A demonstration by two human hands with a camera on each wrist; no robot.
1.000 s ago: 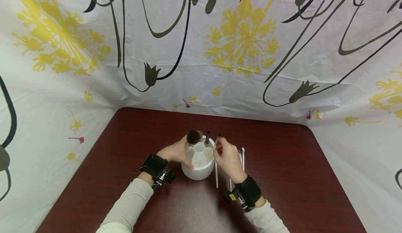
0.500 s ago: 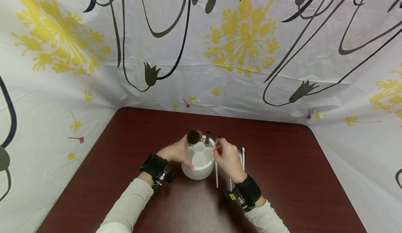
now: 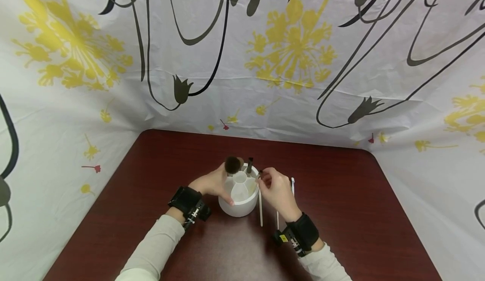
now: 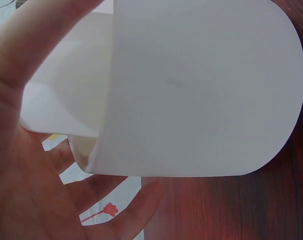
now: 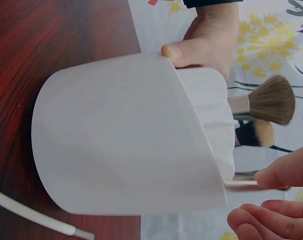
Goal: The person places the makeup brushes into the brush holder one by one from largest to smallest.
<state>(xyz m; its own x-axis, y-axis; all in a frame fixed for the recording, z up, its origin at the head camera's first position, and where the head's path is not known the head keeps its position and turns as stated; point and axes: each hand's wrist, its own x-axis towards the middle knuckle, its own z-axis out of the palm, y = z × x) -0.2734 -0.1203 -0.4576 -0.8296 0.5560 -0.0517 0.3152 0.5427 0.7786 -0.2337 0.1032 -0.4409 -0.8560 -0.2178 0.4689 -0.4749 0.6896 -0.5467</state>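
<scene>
My left hand grips the left side of a white divided makeup brush holder, thumb at its front rim. In the left wrist view, the holder's smooth wall fills much of the picture. At the holder's right rim, my right hand pinches a slim makeup brush between thumb and fingers. Its handle passes behind the rim, so the lower end is hidden. A large fluffy brush and a smaller dark-and-tan brush stand in the holder's back compartments.
Slim brushes lie on the dark red table right of the holder: one white handle close beside it, another handle partly under my right hand, and a white-tipped one farther right. A patterned cloth hangs behind.
My right hand has lowered the slim brush, so less of it shows above my fingers. The left hand and the holder have stayed in place.
</scene>
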